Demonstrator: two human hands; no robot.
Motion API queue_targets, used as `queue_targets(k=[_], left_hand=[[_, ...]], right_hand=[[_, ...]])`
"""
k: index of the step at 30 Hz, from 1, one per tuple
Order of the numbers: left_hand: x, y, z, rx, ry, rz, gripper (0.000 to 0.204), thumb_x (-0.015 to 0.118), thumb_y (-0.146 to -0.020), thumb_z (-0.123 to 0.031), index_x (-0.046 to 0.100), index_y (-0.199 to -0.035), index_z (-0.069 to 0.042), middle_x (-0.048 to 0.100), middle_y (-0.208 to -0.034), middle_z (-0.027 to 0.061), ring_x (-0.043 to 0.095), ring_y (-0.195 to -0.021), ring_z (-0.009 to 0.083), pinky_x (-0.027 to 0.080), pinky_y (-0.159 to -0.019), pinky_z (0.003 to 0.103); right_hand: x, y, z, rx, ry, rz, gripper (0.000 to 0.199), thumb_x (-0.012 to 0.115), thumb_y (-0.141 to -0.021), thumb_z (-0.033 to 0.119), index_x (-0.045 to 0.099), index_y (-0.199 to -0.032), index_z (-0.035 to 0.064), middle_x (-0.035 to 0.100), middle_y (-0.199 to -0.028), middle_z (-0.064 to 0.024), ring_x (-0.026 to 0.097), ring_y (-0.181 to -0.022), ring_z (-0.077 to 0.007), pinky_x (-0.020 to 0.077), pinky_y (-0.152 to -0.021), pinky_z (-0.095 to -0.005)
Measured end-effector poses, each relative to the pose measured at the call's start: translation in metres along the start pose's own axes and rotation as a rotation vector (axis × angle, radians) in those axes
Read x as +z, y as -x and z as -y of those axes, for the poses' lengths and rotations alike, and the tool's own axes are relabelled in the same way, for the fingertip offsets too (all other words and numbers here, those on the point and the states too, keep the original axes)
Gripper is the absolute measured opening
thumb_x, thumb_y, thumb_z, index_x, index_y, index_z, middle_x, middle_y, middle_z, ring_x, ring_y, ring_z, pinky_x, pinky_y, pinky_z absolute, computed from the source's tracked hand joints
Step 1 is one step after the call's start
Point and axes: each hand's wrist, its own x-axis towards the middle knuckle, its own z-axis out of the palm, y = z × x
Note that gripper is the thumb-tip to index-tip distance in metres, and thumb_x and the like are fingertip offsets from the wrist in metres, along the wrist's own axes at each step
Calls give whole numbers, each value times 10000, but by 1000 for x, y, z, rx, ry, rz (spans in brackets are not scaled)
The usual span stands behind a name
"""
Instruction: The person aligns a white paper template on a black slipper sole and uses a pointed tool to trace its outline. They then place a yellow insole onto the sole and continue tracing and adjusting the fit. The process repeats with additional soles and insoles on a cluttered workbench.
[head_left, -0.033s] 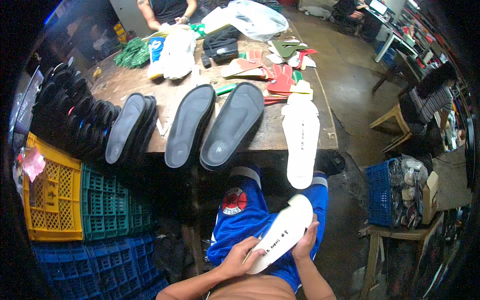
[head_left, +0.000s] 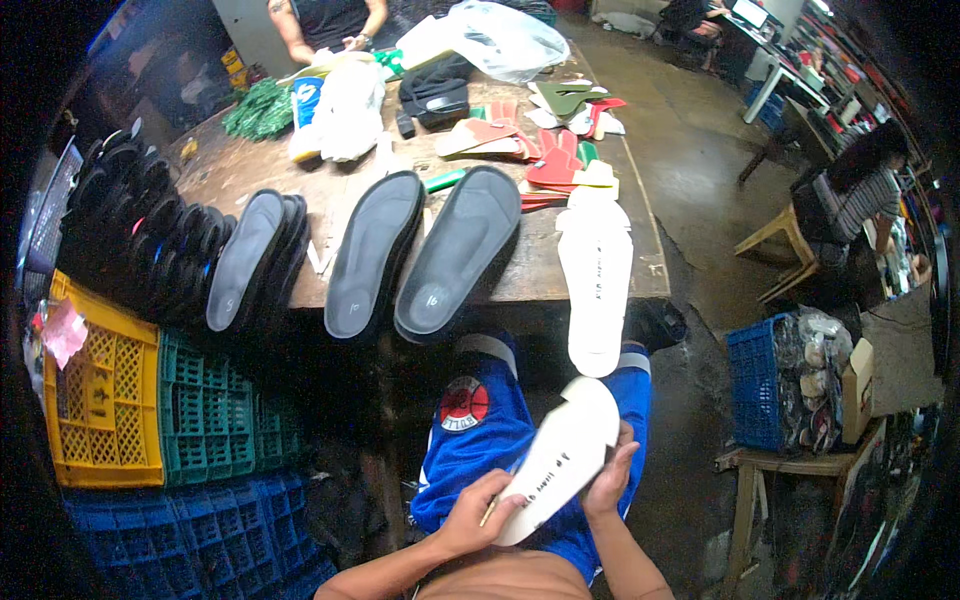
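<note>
While the left hand [head_left: 478, 512] grips its lower end and the right hand [head_left: 608, 478] supports its right edge, the white insole [head_left: 562, 452], low centre of the frame, has shifted slightly upward, nearer the white sole-shaped piece [head_left: 597, 285] at right of centre; handling apparently continues.

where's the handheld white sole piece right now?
In the head view, just right of lower centre: the white sole piece is held between left hand and right hand, over the blue shorts, just below another white sole overhanging the table.
</note>
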Motion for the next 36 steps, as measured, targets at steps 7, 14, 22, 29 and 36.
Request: queue_targets(k=[7, 14, 22, 29, 36], left_hand=[[-17, -111, -30, 213, 153, -275, 360, 588, -1050, -203, 650, -1296, 54, 728, -1117, 182, 694, -1048, 236, 523, -943, 335], [-6, -211, -18, 241, -260, -373, 586, 591, -1041, -197, 413, -1497, 127, 535, -1413, 329, 557, -1320, 431, 434, -1128, 443], [10, -179, 2, 316, -204, -442, 574, 632, -941, -34, 476, -1484, 65, 538, -1454, 284, 519, -1378, 395, 384, -1183, 438], [-47, -248, -47, 605, -153, -300, 308, 581, -1033, -130, 570, -1247, 92, 647, -1206, 196, 609, -1098, 284, 480, -996, 407], [-75, -391, -10, 692, 20, -305, 457, 536, -1096, -152, 459, -1474, 91, 546, -1453, 212, 533, -1330, 288, 415, -1134, 404]], right_hand=[[25, -139, 22, 178, -190, 57, 937, 451, -1002, 747, 347, -1567, 8, 441, -1594, -216, 416, -1476, -337, 377, -1172, -458], [55, -178, 35, 232, -118, 203, 564, 685, -1028, 428, 510, -1338, -10, 657, -1228, -132, 633, -1108, -200, 505, -1004, -386], [81, -111, 1, 27, 62, 171, 398, 603, -1036, 96, 531, -1404, -38, 669, -1299, -154, 628, -1194, -227, 492, -1042, -373], [117, -171, 54, -609, 127, 283, 434, 725, -990, 181, 585, -1362, 5, 708, -1237, -115, 640, -1164, -178, 519, -1010, -365], [136, -272, 61, -474, -70, 514, 456, 674, -1007, 125, 502, -1401, -24, 690, -1256, -196, 650, -1154, -258, 523, -985, -384]])
